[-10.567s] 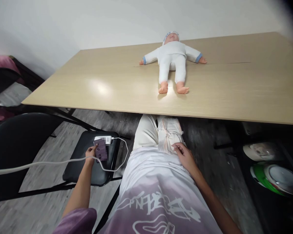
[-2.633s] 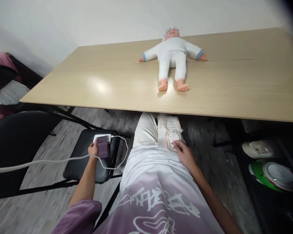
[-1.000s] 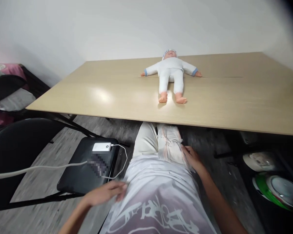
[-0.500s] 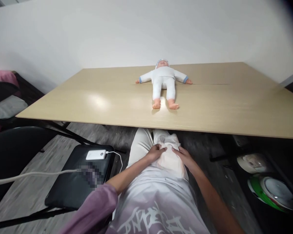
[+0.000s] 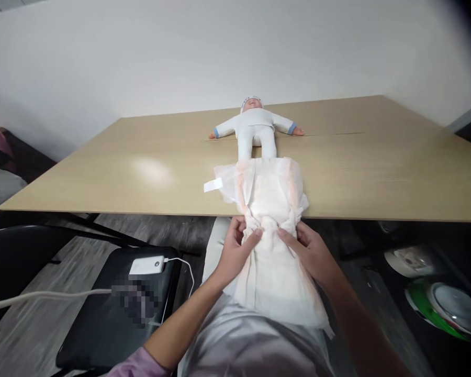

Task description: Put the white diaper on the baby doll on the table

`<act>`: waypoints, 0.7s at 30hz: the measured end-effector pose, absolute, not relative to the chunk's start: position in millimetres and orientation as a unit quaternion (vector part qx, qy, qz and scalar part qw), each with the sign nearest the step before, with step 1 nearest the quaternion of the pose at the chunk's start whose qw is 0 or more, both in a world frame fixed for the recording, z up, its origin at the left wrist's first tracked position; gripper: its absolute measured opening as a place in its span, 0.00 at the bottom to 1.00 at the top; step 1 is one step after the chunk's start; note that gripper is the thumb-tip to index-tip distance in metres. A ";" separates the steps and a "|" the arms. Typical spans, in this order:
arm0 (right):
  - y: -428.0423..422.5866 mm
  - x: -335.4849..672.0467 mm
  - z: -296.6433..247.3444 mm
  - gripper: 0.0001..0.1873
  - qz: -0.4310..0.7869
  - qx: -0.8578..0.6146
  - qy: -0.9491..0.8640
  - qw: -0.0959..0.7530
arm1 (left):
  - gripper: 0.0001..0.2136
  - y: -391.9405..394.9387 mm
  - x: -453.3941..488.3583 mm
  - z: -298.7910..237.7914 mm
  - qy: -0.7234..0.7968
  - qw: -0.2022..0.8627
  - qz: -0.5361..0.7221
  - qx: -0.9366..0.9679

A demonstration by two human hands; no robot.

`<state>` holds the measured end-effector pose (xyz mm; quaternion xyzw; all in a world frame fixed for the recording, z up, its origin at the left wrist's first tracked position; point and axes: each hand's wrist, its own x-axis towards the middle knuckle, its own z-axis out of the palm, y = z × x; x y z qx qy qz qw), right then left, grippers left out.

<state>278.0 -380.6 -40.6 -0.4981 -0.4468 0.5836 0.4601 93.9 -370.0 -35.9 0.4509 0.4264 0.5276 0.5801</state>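
Fingers of my left hand (image 5: 232, 255) and right hand (image 5: 313, 255) are clamped on either side of an unfolded diaper (image 5: 272, 275), midway along it, above my lap (image 5: 215, 248); its far end hides the lower legs of the doll (image 5: 256, 123) lying face up on the tabletop (image 5: 172, 178). At near right, a pale container (image 5: 396, 262) sits just beyond a green container (image 5: 418, 296); it is too dim for me to tell what is inside either.
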 end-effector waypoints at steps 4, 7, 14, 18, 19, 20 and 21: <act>-372.7 281.3 -62.8 0.29 0.495 -0.586 -0.497 0.406 | 0.24 -360.2 92.1 -58.0 0.459 0.613 0.500 0.404; -386.3 290.6 -66.3 0.27 0.372 -0.679 -0.528 0.348 | 0.22 -370.1 91.4 -69.8 0.505 0.598 0.479 0.398; -371.5 292.6 -47.4 0.27 0.066 -0.633 -0.672 0.379 | 0.17 -390.1 90.8 -87.3 0.525 0.564 0.451 0.450; -316.6 274.0 -42.6 0.32 0.078 -0.508 -0.809 0.285 | 0.16 -378.5 68.6 -70.2 0.512 0.424 0.391 0.636; -303.5 269.9 -43.7 0.31 0.086 -0.495 -0.826 0.256 | 0.15 -371.0 60.5 -61.3 0.487 0.384 0.356 0.699; -292.0 266.9 -45.4 0.30 0.092 -0.484 -0.839 0.232 | 0.13 -361.2 52.2 -51.2 0.456 0.342 0.314 0.759; -282.5 265.1 -47.3 0.30 0.097 -0.477 -0.848 0.212 | 0.11 -349.2 44.4 -40.8 0.427 0.295 0.282 0.807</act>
